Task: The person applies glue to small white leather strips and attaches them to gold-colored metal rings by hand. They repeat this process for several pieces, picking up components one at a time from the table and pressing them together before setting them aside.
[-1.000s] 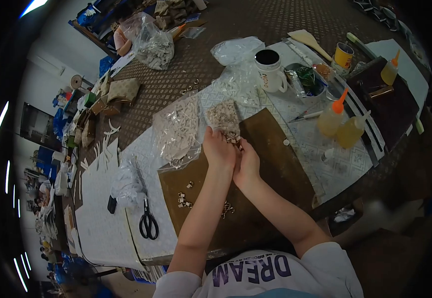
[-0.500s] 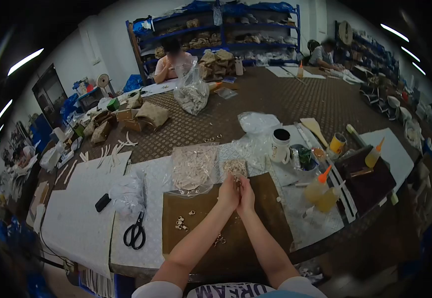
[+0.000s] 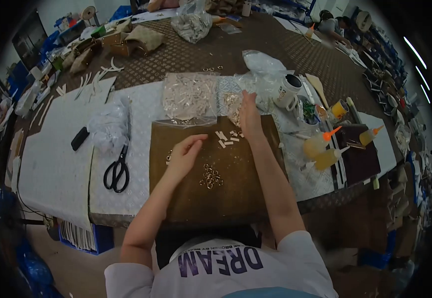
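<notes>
Patterned brown tabletop, small parts between my hands

Across the brown table (image 3: 255,39), other people work at the far side, one of them a person (image 3: 331,29) bent over at the upper right. Closer in, pale sheeting (image 3: 52,164) covers my side, with a brown mat (image 3: 246,198) in front of me.

My left hand (image 3: 182,158) is half open over the left part of the mat, forefinger out and thumb near it; I see nothing gripped. My right hand (image 3: 251,118) is open and turned on edge, fingers straight and together, right beside a small bag (image 3: 232,105) of pieces. Whether it touches the bag I cannot tell.

Short white strips (image 3: 225,140) lie loose between my hands, and a cluster of metal rings (image 3: 210,177) sits nearer me on the mat. A few more pieces are partly hidden behind my left hand. A large clear bag (image 3: 188,97) of pale pieces lies past the mat's far edge, black scissors (image 3: 116,176) to its left and squeeze bottles (image 3: 315,145) off to the right.

For parts this small, I'd judge it best to keep the right hand upright as a wall, sweep low and slowly, and leave the strips and the rings apart. Fingertips should do the lifting, one piece at a time, clear of the bag's loose mouth.
</notes>
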Motion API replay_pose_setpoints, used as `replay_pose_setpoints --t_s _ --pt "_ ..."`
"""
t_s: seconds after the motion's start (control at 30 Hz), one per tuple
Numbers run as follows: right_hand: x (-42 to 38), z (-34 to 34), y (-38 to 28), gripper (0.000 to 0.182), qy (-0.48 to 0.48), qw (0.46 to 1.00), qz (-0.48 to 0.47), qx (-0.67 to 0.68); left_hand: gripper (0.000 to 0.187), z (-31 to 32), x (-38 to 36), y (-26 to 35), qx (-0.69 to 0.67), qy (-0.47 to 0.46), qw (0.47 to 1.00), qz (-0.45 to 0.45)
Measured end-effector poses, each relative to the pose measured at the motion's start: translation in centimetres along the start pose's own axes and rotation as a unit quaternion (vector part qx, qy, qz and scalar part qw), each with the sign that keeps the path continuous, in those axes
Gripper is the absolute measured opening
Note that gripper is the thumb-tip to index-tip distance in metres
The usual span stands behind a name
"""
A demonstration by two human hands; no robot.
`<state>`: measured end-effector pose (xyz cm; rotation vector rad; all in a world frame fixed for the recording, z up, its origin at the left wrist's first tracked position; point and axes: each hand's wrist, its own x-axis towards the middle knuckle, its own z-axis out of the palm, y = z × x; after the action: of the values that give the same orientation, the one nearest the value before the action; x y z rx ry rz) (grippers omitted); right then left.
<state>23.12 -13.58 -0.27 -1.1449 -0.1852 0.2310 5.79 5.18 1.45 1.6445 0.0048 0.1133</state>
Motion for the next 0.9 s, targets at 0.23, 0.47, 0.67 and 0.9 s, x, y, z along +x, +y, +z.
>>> replay_pose_setpoints --t_s 0.23,0.47,0.67,0.9 --pt "-5.1 -2.7 0.0 0.024 0.101 0.942 -0.001 -0.319 0.053 -7.6 -5.3 -2.8 0.402 0.04 0.907 0.117" --pt "-7.7 -2.3 3.4 0.024 0.137 0.811 -0.133 -0.552 0.047 -5.6 -2.3 -4.3 0.452 -0.01 0.872 0.186" --pt "-6.2 0.5 3.3 0.03 0.117 0.744 -0.085 -0.652 0.033 -5.3 -2.7 -6.8 0.381 -0.003 0.903 0.198" --pt "-5.8 -1.6 2.4 0.017 0.068 0.72 -0.058 -0.688 0.029 -6.1 -4.4 -3.4 0.474 0.082 0.852 0.205"
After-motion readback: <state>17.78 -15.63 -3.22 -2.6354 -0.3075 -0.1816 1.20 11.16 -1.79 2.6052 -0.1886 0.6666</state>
